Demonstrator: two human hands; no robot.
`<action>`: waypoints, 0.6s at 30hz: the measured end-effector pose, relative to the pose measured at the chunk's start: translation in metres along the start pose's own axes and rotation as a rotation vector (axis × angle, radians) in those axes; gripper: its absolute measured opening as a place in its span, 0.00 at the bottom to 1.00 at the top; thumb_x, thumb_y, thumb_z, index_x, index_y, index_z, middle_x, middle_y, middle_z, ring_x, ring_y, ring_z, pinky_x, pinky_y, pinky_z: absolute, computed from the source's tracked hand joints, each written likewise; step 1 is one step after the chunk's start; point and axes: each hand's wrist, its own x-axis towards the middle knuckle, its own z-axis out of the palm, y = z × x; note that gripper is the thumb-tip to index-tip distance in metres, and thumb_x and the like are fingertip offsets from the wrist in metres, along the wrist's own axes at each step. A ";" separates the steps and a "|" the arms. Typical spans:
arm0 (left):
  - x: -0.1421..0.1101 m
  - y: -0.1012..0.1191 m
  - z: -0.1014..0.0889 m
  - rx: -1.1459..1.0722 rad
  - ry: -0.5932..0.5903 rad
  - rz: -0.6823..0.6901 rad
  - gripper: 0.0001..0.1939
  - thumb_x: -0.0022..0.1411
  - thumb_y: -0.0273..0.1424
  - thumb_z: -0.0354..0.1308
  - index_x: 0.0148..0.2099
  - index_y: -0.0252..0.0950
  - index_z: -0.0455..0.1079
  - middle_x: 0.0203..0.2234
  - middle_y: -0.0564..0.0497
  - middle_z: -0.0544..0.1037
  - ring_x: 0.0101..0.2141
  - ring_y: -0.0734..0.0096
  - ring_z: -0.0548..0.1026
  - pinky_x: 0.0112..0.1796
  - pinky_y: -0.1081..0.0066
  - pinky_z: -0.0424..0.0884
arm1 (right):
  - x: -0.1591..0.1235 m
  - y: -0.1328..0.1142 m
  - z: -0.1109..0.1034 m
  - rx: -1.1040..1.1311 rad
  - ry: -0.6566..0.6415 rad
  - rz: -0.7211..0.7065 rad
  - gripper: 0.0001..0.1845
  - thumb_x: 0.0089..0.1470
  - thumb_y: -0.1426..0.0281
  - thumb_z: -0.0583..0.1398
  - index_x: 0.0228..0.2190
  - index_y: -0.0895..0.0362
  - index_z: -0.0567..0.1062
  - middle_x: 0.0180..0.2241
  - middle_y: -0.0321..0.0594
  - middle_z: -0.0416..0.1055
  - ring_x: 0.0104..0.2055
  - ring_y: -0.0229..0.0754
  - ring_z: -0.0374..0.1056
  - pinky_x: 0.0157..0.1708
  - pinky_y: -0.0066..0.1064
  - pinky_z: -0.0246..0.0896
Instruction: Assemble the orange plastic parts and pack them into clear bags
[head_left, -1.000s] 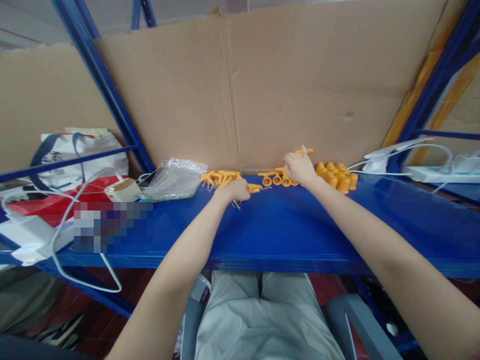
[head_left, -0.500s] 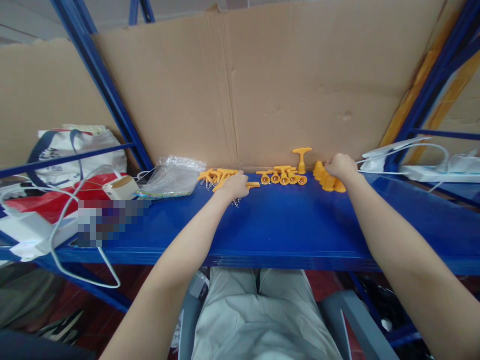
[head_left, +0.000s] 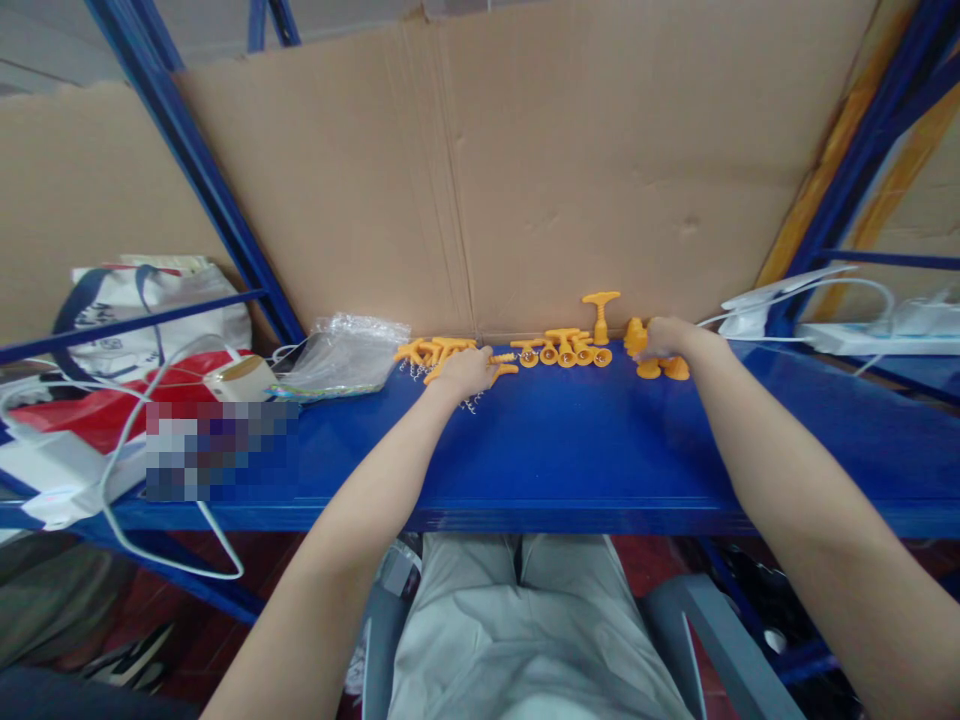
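Observation:
My left hand (head_left: 466,373) is closed among a pile of yellow T-shaped corkscrew handles (head_left: 424,350) with silvery metal spirals; yellow ribbed ends (head_left: 504,370) stick out to its right. My right hand (head_left: 667,338) reaches into a cluster of yellow cone-shaped corkscrew bases (head_left: 675,368), its fingers closed on one, partly hidden by the hand. Between the hands lies a row of assembled yellow corkscrews (head_left: 568,354), open cone ends facing me. One assembled corkscrew (head_left: 601,318) stands upright behind them.
Clear plastic bags (head_left: 349,352) lie left of the handles on the blue shelf (head_left: 555,450). Farther left are white cables, a red bag (head_left: 97,410) and a white tote bag (head_left: 180,320). Cardboard (head_left: 600,150) backs the shelf. A white power strip (head_left: 862,340) sits at right.
My right hand has shifted slightly left and down over the cones, and the cones under it have moved apart. Another yellow ribbed piece now shows beside my left hand, which has barely moved.

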 end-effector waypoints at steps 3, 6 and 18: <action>-0.001 0.001 0.001 -0.002 -0.002 0.009 0.20 0.70 0.40 0.45 0.55 0.34 0.68 0.51 0.39 0.77 0.52 0.52 0.75 0.48 0.63 0.70 | -0.001 -0.003 -0.005 -0.100 -0.132 -0.006 0.12 0.47 0.63 0.69 0.26 0.59 0.77 0.21 0.45 0.75 0.27 0.46 0.74 0.26 0.31 0.66; -0.001 0.002 0.002 -0.009 0.002 0.026 0.21 0.71 0.42 0.44 0.54 0.35 0.68 0.50 0.39 0.78 0.51 0.52 0.76 0.48 0.62 0.70 | -0.001 -0.002 -0.007 -0.093 -0.162 -0.055 0.13 0.51 0.63 0.67 0.22 0.57 0.76 0.17 0.43 0.72 0.26 0.47 0.73 0.26 0.33 0.67; 0.003 0.001 0.008 -0.113 0.100 0.031 0.17 0.70 0.39 0.46 0.54 0.34 0.65 0.50 0.39 0.77 0.50 0.52 0.76 0.47 0.62 0.70 | -0.010 -0.002 -0.004 -0.014 -0.109 -0.057 0.24 0.50 0.65 0.68 0.11 0.53 0.64 0.12 0.38 0.62 0.24 0.45 0.71 0.25 0.31 0.59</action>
